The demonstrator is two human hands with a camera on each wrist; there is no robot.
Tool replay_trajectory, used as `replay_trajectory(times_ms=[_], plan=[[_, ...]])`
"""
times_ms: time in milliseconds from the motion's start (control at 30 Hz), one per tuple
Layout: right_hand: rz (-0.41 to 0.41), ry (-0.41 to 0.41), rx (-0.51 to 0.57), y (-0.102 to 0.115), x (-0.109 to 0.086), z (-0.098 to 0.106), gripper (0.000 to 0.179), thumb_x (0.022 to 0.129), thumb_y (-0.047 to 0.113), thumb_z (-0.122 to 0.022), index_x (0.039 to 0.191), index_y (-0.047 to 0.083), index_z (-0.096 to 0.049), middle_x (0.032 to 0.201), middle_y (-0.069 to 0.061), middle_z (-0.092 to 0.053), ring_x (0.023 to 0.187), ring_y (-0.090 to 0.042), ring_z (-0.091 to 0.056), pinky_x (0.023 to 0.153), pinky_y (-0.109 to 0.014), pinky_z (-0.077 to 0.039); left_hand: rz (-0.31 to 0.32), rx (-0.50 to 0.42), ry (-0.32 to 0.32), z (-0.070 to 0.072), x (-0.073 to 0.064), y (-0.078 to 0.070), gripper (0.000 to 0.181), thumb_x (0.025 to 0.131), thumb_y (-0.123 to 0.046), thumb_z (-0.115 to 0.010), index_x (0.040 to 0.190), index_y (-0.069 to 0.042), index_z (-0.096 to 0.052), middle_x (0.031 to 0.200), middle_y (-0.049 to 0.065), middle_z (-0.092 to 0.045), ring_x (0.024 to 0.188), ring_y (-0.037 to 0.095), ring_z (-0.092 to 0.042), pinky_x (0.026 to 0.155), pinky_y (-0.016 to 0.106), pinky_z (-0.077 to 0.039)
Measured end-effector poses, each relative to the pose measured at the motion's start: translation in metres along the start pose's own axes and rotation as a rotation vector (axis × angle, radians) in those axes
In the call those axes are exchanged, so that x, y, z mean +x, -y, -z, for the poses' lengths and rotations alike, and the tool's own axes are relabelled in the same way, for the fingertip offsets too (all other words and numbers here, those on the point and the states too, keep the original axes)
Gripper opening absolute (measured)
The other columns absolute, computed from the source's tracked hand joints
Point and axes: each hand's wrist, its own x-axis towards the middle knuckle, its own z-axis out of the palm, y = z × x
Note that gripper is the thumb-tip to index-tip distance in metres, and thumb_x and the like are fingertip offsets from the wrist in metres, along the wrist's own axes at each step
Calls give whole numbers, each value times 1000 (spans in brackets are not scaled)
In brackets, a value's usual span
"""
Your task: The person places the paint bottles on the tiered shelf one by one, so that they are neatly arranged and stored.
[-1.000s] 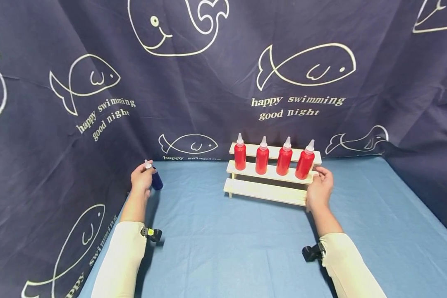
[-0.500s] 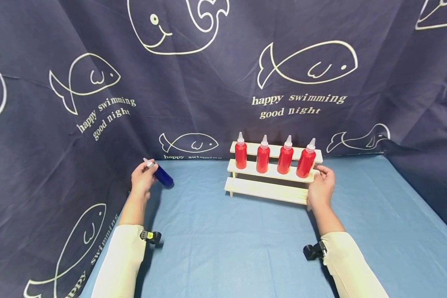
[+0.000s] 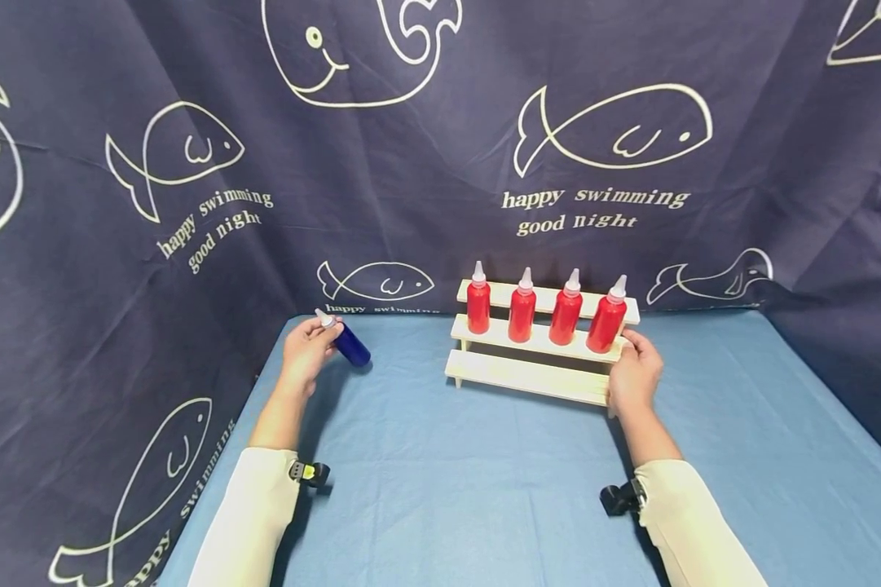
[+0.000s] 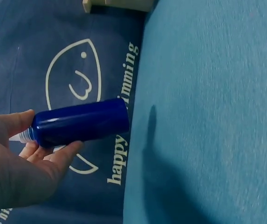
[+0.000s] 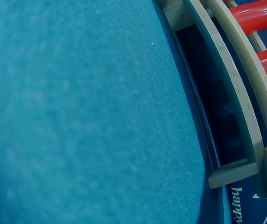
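My left hand [image 3: 305, 357] pinches a dark blue squeeze bottle [image 3: 353, 347] near its white nozzle cap, left of the rack in the head view. The bottle tilts, its base pointing right and down; in the left wrist view its blue body [image 4: 84, 122] lies nearly level between thumb and fingers. At the right end of a three-step wooden rack [image 3: 528, 378], my right hand [image 3: 635, 375] grips the frame, its far fingers partly hidden. Several red squeeze bottles [image 3: 522, 316] with white pointed nozzles stand upright in a row on the middle step.
A blue cloth [image 3: 440, 473] covers the table. Behind and along the left hangs a dark curtain [image 3: 381, 187] with white fish drawings, close behind the rack. The lowest rack step bears no bottles. Each sleeve carries a small black wrist camera [image 3: 618, 499].
My left hand has moved right with the blue bottle, whose base has swung outward to the right, so more of its body shows. The right hand stays at the rack's end.
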Motion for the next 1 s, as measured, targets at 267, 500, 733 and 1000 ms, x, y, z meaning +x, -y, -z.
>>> replay_trajectory(times_ms=[267, 500, 733, 1000], plan=[[0, -2, 0, 0, -1, 1, 43, 107, 4, -39, 141, 0, -65, 137, -16, -61, 126, -18, -53, 102, -22, -42, -38, 27, 66, -17, -10, -9, 35, 100, -8, -70, 131, 6, -62, 102, -16, -78, 93, -5, -72, 85, 18, -60], [-36, 4, 14, -1, 1, 0, 45, 108, 4, -38, 147, 2, -61, 152, -20, -57, 142, -22, -49, 124, -32, -39, -102, 86, 137, -32, -18, -13, 34, 99, -7, -71, 129, 7, -64, 127, 14, -77, 93, -4, -72, 85, 21, -63], [-27, 12, 3, 2, 1, 1, 46, 107, 2, -37, 146, 1, -62, 151, -21, -59, 143, -23, -50, 125, -35, -38, -135, 132, 209, -48, -26, -16, 33, 98, -12, -75, 125, 5, -68, 133, 24, -72, 94, -1, -73, 85, 29, -65], [-32, 21, 21, 1, 2, 2, 45, 107, 2, -38, 147, 1, -60, 153, -20, -57, 145, -23, -48, 126, -34, -37, -138, 134, 272, -61, -25, -13, 33, 98, -12, -75, 125, 6, -67, 131, 24, -73, 94, 5, -75, 84, 33, -66]])
